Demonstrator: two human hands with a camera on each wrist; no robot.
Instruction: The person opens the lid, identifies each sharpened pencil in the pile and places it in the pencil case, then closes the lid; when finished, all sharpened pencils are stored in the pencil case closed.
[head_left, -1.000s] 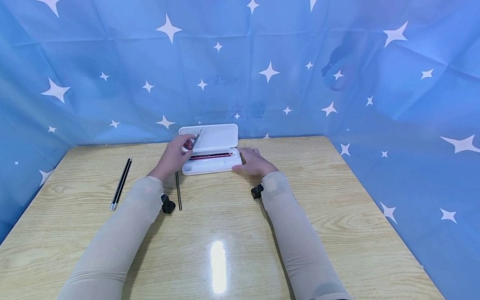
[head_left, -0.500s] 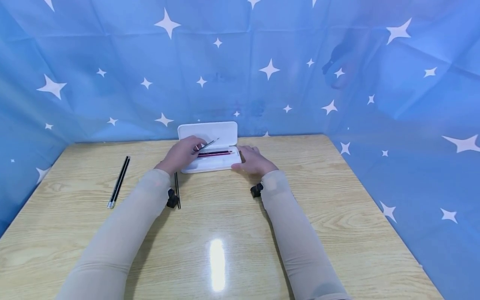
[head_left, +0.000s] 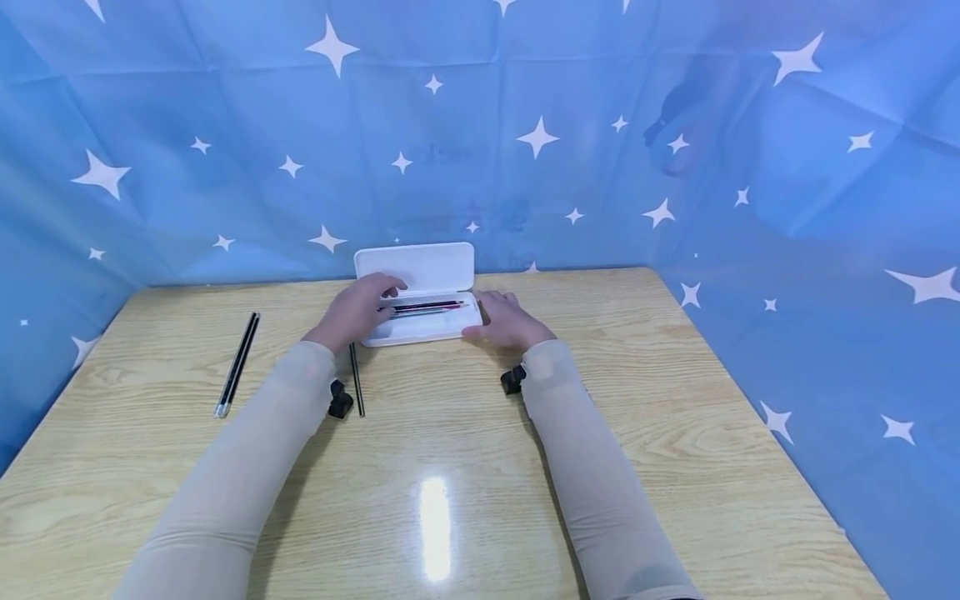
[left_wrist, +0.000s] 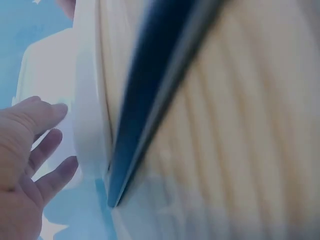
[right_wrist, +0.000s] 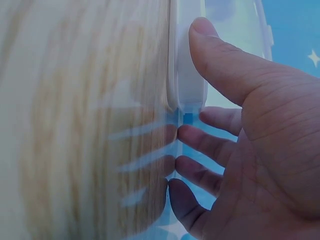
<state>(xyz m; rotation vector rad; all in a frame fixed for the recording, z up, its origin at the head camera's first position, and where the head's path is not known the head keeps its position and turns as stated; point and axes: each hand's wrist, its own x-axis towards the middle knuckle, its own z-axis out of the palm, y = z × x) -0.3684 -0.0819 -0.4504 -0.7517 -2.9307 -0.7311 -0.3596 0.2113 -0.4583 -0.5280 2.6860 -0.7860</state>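
Observation:
A white pencil case (head_left: 420,332) lies with its lid (head_left: 438,265) raised at the back of the table. In its tray are a dark-and-red pencil (head_left: 442,306) and a greyish pencil (head_left: 417,313) close beside it. My left hand (head_left: 358,307) hovers over the case's left end, its fingers apart and holding nothing in the left wrist view. At the right end, my right hand (head_left: 512,322) holds the case, thumb (right_wrist: 220,55) against its front wall and fingers around the corner. Near my left wrist lies a dark pencil (head_left: 357,382) on the table.
Two dark pencils (head_left: 237,365) lie side by side on the wooden table (head_left: 637,467), left of my left arm. Behind the table's back edge hangs a blue cloth (head_left: 600,100) with white stars. A strip of light reflects off the tabletop near the front.
My left hand has lowered the greyish pencil from above the case, let it go in the tray beside the other, and drawn slightly left. My right hand has stayed at the right end.

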